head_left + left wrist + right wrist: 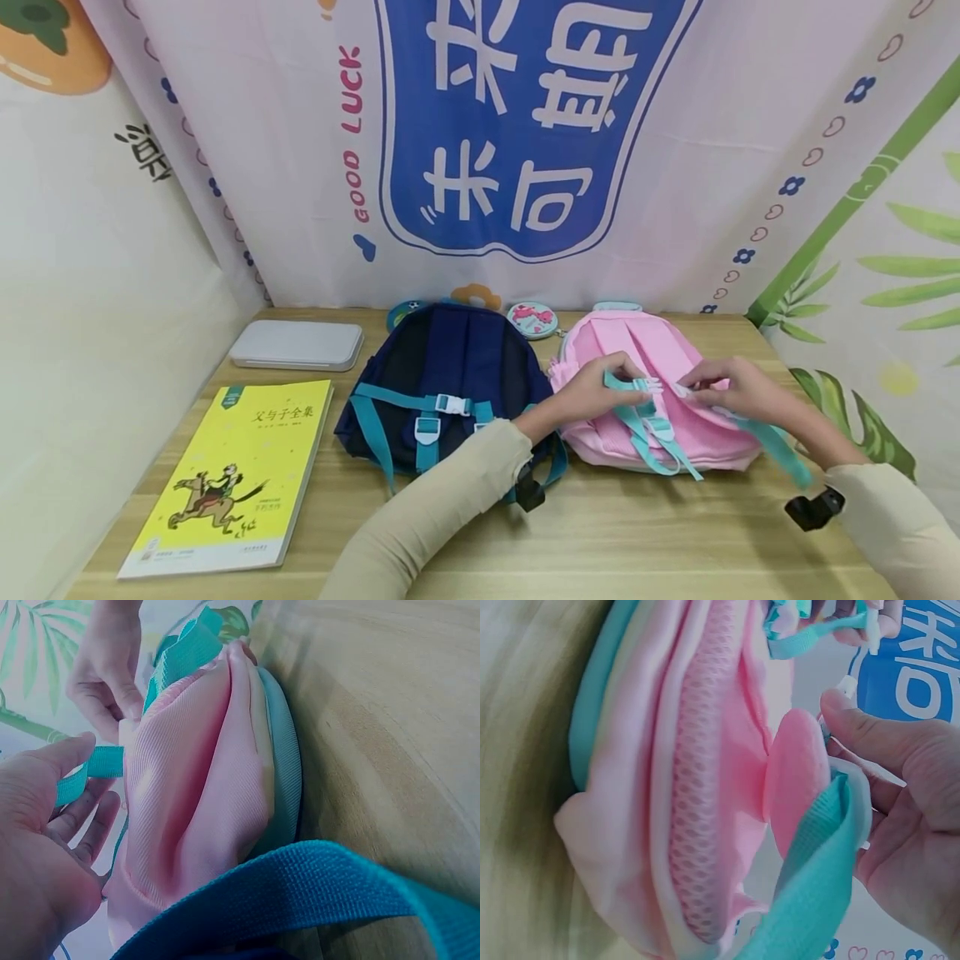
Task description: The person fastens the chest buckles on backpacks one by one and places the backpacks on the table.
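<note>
A pink backpack (600,433) lies straps-up at the right of the table. Over its middle my left hand (592,392) pinches a teal strap (105,761) that carries a white buckle half (647,385). My right hand (731,387) pinches another white buckle piece (847,686) between thumb and fingers, beside a pink shoulder strap (799,787). The two buckle pieces are apart, a short gap between them. From the shoulder strap a teal webbing tail (783,454) trails to the right. In the left wrist view the right hand's held piece is mostly hidden.
A navy backpack (468,350) with teal straps and a fastened white buckle (453,406) lies left of the pink one. Further left are a yellow book (247,467) and a grey case (296,345). A round pink-and-teal tag (532,320) lies behind the backpacks, near the curtain (300,167).
</note>
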Demonstrator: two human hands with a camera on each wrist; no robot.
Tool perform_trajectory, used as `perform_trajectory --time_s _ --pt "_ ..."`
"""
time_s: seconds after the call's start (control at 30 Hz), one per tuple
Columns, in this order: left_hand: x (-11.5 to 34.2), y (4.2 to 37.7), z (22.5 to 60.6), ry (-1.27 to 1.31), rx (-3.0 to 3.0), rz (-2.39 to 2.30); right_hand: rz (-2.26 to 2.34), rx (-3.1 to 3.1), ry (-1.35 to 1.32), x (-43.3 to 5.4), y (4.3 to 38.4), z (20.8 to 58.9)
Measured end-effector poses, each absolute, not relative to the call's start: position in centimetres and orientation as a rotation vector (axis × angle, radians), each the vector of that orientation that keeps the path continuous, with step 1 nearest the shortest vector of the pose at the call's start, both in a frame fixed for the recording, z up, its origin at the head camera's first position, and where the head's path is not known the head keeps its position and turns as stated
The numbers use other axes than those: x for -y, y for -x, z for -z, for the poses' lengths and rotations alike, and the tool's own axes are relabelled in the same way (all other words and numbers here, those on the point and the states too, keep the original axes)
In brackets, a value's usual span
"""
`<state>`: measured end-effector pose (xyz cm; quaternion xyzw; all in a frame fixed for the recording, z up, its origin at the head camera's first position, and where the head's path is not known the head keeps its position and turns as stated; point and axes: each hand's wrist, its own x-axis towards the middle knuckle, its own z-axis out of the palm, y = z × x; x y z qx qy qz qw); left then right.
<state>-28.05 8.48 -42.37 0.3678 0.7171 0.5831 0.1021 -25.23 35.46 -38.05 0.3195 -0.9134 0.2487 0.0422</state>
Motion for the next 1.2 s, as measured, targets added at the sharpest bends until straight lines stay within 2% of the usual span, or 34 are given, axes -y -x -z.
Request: perform_trajectory --time_s 0.37,1.2 --pt "-8.3 28.3 42.3 -1.099 -2.247 -1.617 -0.803 2.769 -0.964 -35.0 25.3 37.1" --pt "-9.6 28.3 42.4 -0.933 -2.387 -1.575 -0.763 2.637 -0.974 -33.9 25.1 38.6"
